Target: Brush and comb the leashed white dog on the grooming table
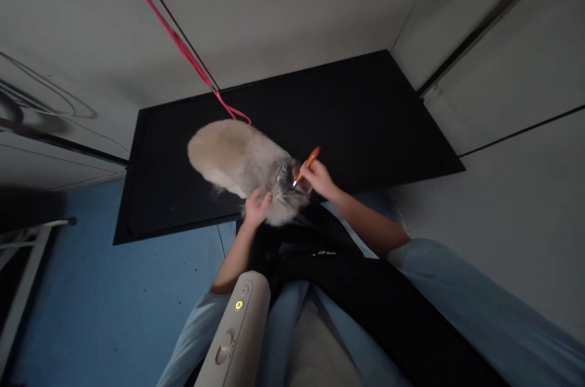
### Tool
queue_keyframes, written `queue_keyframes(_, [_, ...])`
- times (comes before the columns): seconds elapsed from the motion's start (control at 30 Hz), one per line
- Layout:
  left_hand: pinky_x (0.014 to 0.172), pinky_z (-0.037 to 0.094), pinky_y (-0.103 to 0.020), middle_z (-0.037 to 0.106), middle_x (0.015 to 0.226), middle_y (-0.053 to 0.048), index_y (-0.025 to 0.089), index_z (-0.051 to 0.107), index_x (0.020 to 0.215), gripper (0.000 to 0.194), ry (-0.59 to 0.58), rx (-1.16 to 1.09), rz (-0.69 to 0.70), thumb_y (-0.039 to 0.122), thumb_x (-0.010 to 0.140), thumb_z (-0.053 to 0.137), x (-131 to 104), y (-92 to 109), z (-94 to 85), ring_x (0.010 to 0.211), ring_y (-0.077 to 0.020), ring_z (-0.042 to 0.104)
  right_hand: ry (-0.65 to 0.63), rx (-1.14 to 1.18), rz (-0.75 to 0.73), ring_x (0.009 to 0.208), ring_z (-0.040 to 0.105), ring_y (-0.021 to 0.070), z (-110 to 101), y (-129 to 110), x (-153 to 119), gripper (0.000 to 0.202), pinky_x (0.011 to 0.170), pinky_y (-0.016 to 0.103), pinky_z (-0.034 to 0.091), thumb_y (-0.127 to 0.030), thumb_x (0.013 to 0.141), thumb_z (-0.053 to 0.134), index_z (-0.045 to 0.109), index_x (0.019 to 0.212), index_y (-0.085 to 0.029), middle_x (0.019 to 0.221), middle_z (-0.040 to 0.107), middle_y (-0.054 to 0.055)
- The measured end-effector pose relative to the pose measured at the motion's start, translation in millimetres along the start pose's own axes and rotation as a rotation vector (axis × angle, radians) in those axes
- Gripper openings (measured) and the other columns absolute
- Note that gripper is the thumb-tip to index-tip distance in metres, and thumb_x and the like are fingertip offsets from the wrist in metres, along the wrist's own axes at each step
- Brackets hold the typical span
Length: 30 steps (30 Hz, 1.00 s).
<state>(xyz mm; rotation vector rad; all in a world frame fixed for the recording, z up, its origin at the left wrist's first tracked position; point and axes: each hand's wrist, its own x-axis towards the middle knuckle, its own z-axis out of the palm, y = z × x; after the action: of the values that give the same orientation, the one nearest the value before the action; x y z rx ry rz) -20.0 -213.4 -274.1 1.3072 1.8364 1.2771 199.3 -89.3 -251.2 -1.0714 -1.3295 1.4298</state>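
Note:
A fluffy pet (228, 152), cream on its back and longer-haired and grey toward my end, lies on a black grooming table (347, 113). My left hand (256, 208) is closed at the near side of its grey fur, the fingers partly buried in it. With my right hand (317, 178) I grip the orange handle of a slicker brush (312, 156). The dark head of the brush rests against the grey fur, between my two hands. Fur hides part of the brush and most of the pet's features.
A pink grooming loop (192, 58) hangs down to the table just behind the pet. In front of my body rises a white device (242, 332) with a lit yellow button. Pale walls (297, 3) enclose the table's far side; blue floor (137, 289) shows at lower left, near a white frame (27, 277).

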Motion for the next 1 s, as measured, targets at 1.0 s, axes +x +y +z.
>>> queue_keyframes(1.0, [0.069,0.049,-0.034,0.069,0.078,-0.009,0.016,0.068,0.106,0.035,-0.389,0.597,0.043,0.044,0.088,0.058,25.6,62.3,-2.3,0.07,-0.024,0.064,0.292,-0.093,-0.004,0.068,0.058,0.0178,-21.6,13.0,-0.6,0.035,0.065,0.032,0.049,-0.053,0.073,0.065,0.051,0.083,-0.022,0.069,0.058,-0.001])
